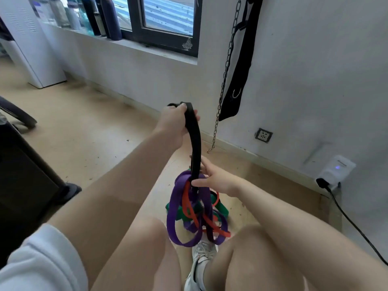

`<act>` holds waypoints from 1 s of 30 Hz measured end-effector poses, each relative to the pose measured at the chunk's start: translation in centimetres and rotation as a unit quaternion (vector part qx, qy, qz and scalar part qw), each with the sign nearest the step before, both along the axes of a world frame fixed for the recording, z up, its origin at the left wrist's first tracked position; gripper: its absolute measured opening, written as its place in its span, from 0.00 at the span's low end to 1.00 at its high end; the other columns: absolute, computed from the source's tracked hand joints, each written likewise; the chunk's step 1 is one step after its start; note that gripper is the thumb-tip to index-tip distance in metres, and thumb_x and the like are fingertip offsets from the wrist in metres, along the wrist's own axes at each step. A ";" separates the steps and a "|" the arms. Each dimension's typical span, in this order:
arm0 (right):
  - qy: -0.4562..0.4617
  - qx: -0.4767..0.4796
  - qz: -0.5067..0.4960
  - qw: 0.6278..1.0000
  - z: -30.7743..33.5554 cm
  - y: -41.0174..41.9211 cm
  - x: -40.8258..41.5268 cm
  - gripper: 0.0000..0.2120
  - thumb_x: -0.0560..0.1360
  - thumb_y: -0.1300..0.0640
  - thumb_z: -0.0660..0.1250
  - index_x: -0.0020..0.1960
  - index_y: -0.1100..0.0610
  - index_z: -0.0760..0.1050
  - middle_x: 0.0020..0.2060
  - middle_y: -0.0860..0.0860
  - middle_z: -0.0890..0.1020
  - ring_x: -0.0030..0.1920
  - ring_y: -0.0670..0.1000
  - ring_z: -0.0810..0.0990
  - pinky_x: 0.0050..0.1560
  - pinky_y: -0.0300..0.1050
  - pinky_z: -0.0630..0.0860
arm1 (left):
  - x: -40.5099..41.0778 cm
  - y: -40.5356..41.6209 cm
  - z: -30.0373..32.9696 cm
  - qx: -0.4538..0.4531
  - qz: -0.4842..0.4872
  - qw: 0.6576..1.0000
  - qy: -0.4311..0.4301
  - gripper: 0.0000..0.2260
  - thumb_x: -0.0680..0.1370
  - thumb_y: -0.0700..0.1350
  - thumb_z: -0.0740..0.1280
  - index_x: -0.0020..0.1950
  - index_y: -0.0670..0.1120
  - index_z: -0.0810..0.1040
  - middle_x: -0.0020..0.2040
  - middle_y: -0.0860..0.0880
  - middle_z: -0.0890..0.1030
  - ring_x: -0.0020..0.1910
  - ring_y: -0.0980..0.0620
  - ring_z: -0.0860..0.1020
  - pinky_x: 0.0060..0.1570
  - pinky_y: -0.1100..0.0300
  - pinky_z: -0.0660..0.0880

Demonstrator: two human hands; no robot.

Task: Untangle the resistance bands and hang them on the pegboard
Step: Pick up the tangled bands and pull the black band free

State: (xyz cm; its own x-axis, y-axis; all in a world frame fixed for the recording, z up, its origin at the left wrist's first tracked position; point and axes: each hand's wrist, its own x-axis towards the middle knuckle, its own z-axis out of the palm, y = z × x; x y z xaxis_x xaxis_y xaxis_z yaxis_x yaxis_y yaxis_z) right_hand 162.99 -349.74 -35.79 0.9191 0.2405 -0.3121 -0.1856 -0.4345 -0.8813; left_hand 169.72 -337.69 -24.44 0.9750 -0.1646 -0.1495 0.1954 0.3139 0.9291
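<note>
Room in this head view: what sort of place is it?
Probably a home or small gym corner: tangled coloured resistance bands, a black padded belt with a metal chain hanging on the wall, and bottles lining the windowsill.

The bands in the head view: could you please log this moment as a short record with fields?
left hand: raised, gripping the top of the black band
right hand: lower, fingers at the knot where the black band meets the tangle
purple band: looped around the black band, hanging
red band: threaded through the purple loops
green band: lowest, mostly behind the others
pegboard: not in view
hung so far: none visible
</note>
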 end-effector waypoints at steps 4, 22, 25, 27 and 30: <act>-0.091 -0.066 -0.116 0.987 -1.0 1.4 2.6 0.14 0.79 0.65 0.59 0.64 0.62 0.68 0.54 0.59 0.77 0.56 0.56 0.76 0.58 0.45 0.73 | 2.5 0.1 0.6 -0.075 0.009 0.995 0.063 0.10 0.82 0.40 0.54 0.43 0.41 0.70 0.38 0.45 0.77 0.35 0.51 0.77 0.37 0.60 0.76; -0.018 0.199 -0.298 0.933 -2.3 -3.2 7.9 0.06 0.80 0.61 0.59 0.47 0.63 0.71 0.37 0.55 0.80 0.36 0.51 0.78 0.29 0.33 0.73 | 1.0 -2.6 -15.8 0.289 -0.187 0.931 -0.118 0.02 0.76 0.43 0.65 0.45 0.48 0.78 0.35 0.48 0.79 0.35 0.52 0.75 0.42 0.50 0.73; 0.006 0.196 -0.297 0.935 -4.0 -4.5 8.9 0.10 0.80 0.55 0.60 0.45 0.61 0.73 0.39 0.54 0.79 0.37 0.49 0.77 0.36 0.36 0.76 | 2.5 -3.2 -16.7 0.291 -0.164 0.940 -0.065 0.04 0.76 0.42 0.66 0.42 0.47 0.78 0.34 0.46 0.80 0.35 0.53 0.76 0.41 0.52 0.74; 0.047 0.115 -0.273 0.954 -5.8 -5.6 8.9 0.16 0.80 0.49 0.58 0.47 0.61 0.75 0.43 0.56 0.81 0.41 0.50 0.77 0.40 0.39 0.73 | 3.6 -3.3 -17.5 0.271 -0.120 0.955 -0.025 0.03 0.75 0.40 0.67 0.43 0.47 0.77 0.36 0.50 0.81 0.36 0.53 0.78 0.43 0.55 0.76; 0.096 0.004 -0.188 0.977 -9.6 -6.0 8.4 0.17 0.80 0.52 0.57 0.59 0.63 0.74 0.50 0.55 0.79 0.48 0.50 0.76 0.40 0.38 0.74 | 4.5 -3.4 -18.5 0.239 -0.100 0.965 0.030 0.08 0.74 0.38 0.68 0.52 0.42 0.74 0.45 0.43 0.82 0.45 0.47 0.81 0.51 0.49 0.79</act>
State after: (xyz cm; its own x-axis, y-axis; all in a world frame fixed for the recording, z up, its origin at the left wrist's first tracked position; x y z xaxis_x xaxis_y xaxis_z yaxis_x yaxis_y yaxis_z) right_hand 171.39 -355.76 -45.42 0.8673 -0.1005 -0.4875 -0.4937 -0.2974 -0.8172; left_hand 174.22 -341.10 -42.89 0.9181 -0.2461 -0.3107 0.2663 -0.1975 0.9434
